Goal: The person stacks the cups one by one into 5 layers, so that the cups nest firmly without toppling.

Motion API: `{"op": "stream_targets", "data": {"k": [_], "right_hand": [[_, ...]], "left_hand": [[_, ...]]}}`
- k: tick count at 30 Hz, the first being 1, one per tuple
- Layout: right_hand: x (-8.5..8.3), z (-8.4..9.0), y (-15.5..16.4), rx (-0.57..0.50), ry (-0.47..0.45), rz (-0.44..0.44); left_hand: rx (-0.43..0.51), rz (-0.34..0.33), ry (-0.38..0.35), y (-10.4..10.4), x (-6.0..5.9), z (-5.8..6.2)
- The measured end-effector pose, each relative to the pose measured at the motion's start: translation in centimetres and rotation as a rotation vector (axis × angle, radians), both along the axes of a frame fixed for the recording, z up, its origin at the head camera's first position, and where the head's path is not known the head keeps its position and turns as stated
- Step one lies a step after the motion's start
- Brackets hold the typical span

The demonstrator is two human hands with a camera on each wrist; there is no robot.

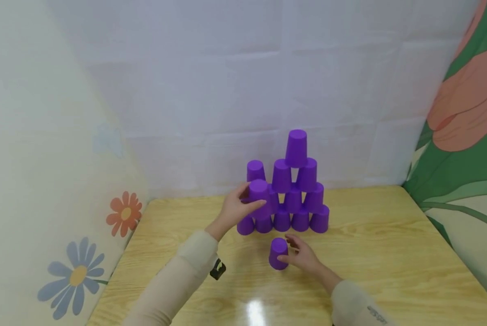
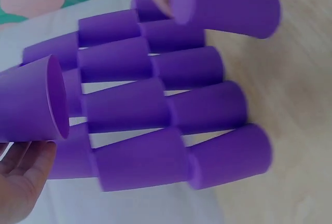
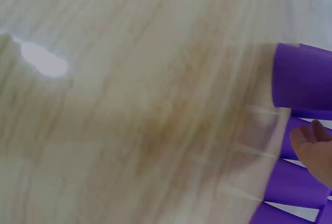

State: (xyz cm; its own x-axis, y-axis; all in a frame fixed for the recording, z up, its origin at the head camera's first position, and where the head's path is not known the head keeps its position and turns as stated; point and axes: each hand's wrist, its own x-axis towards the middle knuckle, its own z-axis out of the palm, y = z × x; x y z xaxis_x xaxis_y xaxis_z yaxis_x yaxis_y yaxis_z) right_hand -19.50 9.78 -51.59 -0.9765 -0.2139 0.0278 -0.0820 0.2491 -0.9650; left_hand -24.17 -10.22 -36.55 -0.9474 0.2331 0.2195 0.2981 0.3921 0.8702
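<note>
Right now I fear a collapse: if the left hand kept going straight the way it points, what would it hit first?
Probably the cup pyramid; the left hand, holding a cup, points at its left side. Depth is uncertain.

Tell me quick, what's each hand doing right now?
Left hand: gripping a purple cup against the pyramid.
Right hand: holding the lone cup on the table.

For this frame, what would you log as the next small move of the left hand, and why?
Probably the left hand eases its held cup clear of the pyramid without nudging it. Its grip is already round that cup at the stack's left edge, beside another cup perched above. The right hand holds a single cup upside down on the table in front.
</note>
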Motion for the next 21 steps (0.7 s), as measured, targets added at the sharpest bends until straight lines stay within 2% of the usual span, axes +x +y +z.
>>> {"op": "stream_targets", "data": {"k": [3,8,13,21], "right_hand": [[0.1,-0.5,-0.2,0.003,0.01,0.0],[0.2,-1.0,-0.2,-0.033,0.009,0.01],[0.1,-1.4,-0.3,-0.048,0.019,-0.001],[0.1,-1.6,-0.8,-0.07,0.017,0.005]], "left_hand": [[-0.016,-0.026,0.021,0.3,-0.4,1.1],[-0.05,-0.045,0.016,0.7,-1.2,2.5],[-0.018,-0.073,0.004,0.9,-2.5,3.5],[0.038,-0.04,-0.006,1.1,-4.3,5.1]]}}
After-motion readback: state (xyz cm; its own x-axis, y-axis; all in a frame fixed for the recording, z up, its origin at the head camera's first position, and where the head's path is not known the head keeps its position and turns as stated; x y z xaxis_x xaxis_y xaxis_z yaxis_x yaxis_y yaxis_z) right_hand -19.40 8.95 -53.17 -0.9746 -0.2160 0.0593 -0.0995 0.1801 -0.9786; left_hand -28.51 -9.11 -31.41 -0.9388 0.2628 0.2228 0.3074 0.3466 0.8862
